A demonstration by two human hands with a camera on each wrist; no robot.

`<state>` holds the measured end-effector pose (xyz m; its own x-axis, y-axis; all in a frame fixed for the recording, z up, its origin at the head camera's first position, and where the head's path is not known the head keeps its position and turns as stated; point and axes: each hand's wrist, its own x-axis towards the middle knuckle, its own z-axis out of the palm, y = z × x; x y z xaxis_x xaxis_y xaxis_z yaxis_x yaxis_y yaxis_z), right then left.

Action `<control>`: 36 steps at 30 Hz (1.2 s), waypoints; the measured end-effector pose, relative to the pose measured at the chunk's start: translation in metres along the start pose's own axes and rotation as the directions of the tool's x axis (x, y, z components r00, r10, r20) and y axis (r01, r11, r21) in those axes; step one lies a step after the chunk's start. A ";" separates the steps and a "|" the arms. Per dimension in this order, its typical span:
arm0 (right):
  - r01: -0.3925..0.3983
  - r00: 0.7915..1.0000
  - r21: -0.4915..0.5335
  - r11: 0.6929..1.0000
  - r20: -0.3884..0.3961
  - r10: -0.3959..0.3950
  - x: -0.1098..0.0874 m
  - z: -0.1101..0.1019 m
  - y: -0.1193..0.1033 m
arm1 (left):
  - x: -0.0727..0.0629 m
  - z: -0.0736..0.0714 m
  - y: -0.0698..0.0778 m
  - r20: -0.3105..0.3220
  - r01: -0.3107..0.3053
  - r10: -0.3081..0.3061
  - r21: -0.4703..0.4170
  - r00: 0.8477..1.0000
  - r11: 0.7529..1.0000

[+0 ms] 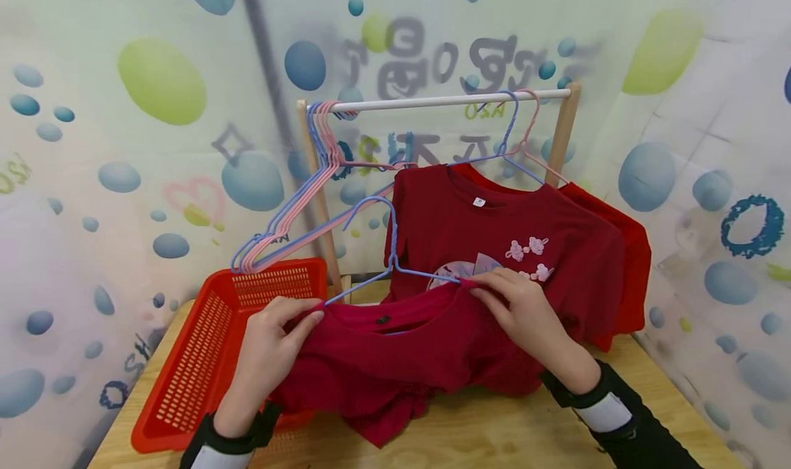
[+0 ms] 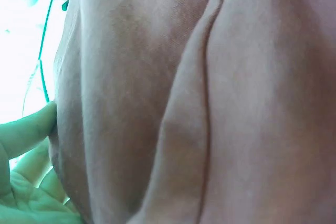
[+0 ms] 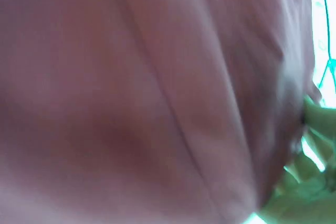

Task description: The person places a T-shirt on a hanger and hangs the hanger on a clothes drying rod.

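A crimson shirt (image 1: 395,359) hangs on a blue hanger (image 1: 393,249) whose arms run inside its neckline. My left hand (image 1: 268,342) pinches the shirt's left shoulder by the collar, thumb and fingers together. The right hand (image 1: 525,318) pinches the other shoulder, close to the hanger's right arm. The hook stands up free in front of the rack. In the left wrist view, cloth of the shirt (image 2: 142,103) fills most of the picture beside the left fingers (image 2: 31,129). The right wrist view also shows mostly shirt cloth (image 3: 157,103), blurred.
Behind stands a rack with a white rail (image 1: 426,102) and wooden posts. Several pink and blue hangers (image 1: 290,201) hang at its left. A dark red shirt (image 1: 457,215) and a bright red shirt (image 1: 633,256) hang at the right. A red basket (image 1: 185,386) sits on the wooden table (image 1: 494,435).
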<state>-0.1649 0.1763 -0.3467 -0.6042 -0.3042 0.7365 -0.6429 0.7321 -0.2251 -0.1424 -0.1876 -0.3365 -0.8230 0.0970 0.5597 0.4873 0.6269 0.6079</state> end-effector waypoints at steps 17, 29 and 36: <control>-0.012 0.998 0.106 0.994 -0.059 0.018 -0.007 0.004 0.008 | 0.011 0.000 0.007 0.136 -0.103 0.089 0.099 0.987 0.990; -0.102 0.991 0.124 0.987 -0.075 0.111 -0.016 -0.023 0.022 | 0.006 -0.042 -0.007 0.269 0.032 -0.080 0.181 0.960 0.983; -0.137 0.985 0.088 0.987 -0.097 0.146 -0.018 -0.039 0.026 | 0.002 -0.038 -0.008 0.258 0.064 -0.101 0.148 0.961 0.987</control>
<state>-0.1525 0.2245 -0.3411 -0.6431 -0.1338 0.7540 -0.5925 0.7107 -0.3792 -0.1369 -0.2219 -0.3195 -0.9152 0.2298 0.3310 0.3854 0.7392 0.5523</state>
